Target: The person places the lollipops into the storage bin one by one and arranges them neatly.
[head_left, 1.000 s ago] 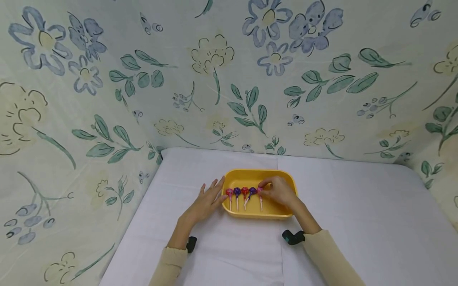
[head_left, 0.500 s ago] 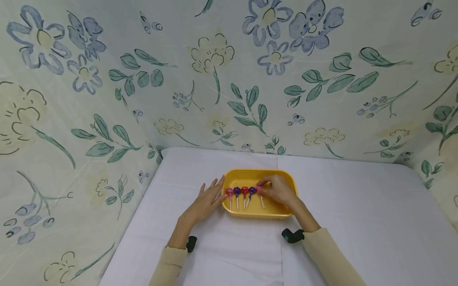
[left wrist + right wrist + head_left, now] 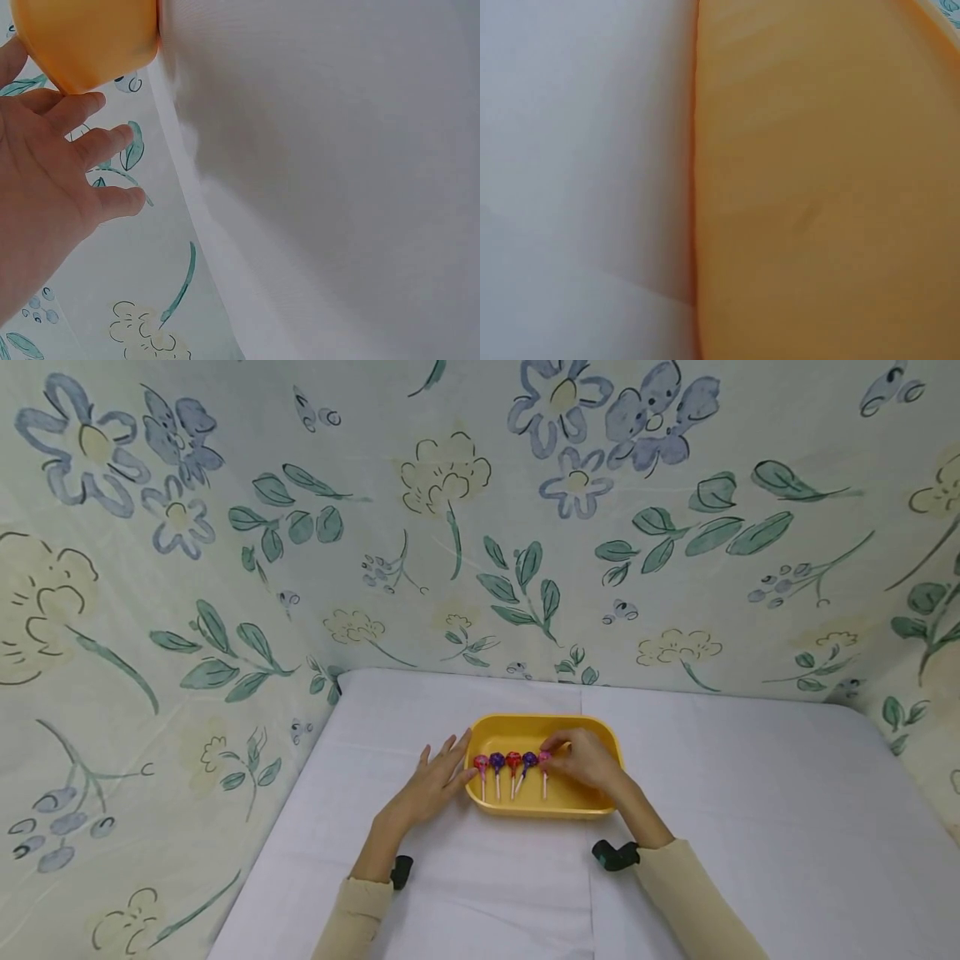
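Inside a yellow tray [image 3: 577, 802], several lollipops lie in a row with their sticks toward the person. From the left come a pink lollipop [image 3: 482, 763], a purple lollipop [image 3: 497, 762], a red lollipop [image 3: 513, 760] and a second purple lollipop [image 3: 529, 760]. My right hand [image 3: 588, 762] reaches in over the tray's right side and pinches the rightmost pink lollipop [image 3: 545, 760] by its head between thumb and fingers. Spread fingers of my left hand [image 3: 432, 787] rest at the tray's left rim; the left wrist view shows this hand [image 3: 56, 154] against the tray's outer wall [image 3: 94, 45].
The tray stands on a table with a white cloth [image 3: 720, 802]. Behind and to the left hangs a floral curtain [image 3: 420, 552]. A dark strap device [image 3: 615, 857] sits at the right wrist. The right wrist view holds mostly the tray's side [image 3: 817, 180].
The rightmost pink lollipop's stick swung slightly right, then back to nearly straight, as the right hand shifted a little. The second purple lollipop's stick moved slightly right. The left hand stayed in place.
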A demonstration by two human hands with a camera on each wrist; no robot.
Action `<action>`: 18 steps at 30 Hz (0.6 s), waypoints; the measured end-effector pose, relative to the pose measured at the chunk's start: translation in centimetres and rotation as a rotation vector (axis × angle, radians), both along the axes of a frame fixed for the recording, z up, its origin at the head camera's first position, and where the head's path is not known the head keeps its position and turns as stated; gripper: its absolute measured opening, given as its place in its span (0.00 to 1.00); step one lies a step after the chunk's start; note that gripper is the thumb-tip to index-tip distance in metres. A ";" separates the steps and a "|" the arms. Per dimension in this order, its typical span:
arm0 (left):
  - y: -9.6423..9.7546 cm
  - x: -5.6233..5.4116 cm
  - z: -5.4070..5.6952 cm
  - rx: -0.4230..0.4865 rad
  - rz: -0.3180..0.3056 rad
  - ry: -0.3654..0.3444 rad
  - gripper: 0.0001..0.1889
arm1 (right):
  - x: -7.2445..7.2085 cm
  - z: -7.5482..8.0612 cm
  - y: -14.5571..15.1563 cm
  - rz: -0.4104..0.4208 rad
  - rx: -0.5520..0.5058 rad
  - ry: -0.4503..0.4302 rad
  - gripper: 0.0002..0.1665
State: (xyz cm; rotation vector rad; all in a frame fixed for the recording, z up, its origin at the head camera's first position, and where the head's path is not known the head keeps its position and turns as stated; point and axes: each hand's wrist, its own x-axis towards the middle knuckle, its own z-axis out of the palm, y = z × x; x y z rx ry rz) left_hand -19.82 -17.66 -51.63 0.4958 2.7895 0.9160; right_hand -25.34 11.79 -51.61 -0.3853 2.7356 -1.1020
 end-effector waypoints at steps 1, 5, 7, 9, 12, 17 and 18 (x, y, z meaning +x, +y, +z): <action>0.0 0.0 0.1 0.000 -0.002 -0.001 0.38 | 0.0 0.0 0.0 -0.001 0.000 0.001 0.12; 0.2 -0.2 0.0 -0.002 -0.009 0.004 0.37 | 0.1 0.0 0.2 -0.003 0.001 0.008 0.12; 0.2 -0.2 -0.1 -0.002 -0.015 0.005 0.37 | 0.1 -0.1 0.4 -0.005 0.002 0.010 0.12; 0.2 -0.3 -0.1 -0.001 -0.018 0.005 0.37 | 0.1 -0.1 0.4 -0.005 0.001 0.010 0.12; 0.2 -0.3 0.0 -0.001 -0.021 0.003 0.37 | 0.1 0.0 0.4 -0.005 -0.002 0.005 0.13; -0.1 -0.4 -0.1 -0.005 -0.023 0.005 0.37 | 0.4 0.4 0.9 -0.046 -0.038 0.004 0.18; -0.2 -0.4 0.0 -0.003 -0.020 0.004 0.37 | 0.5 0.6 1.1 -0.062 -0.052 0.014 0.20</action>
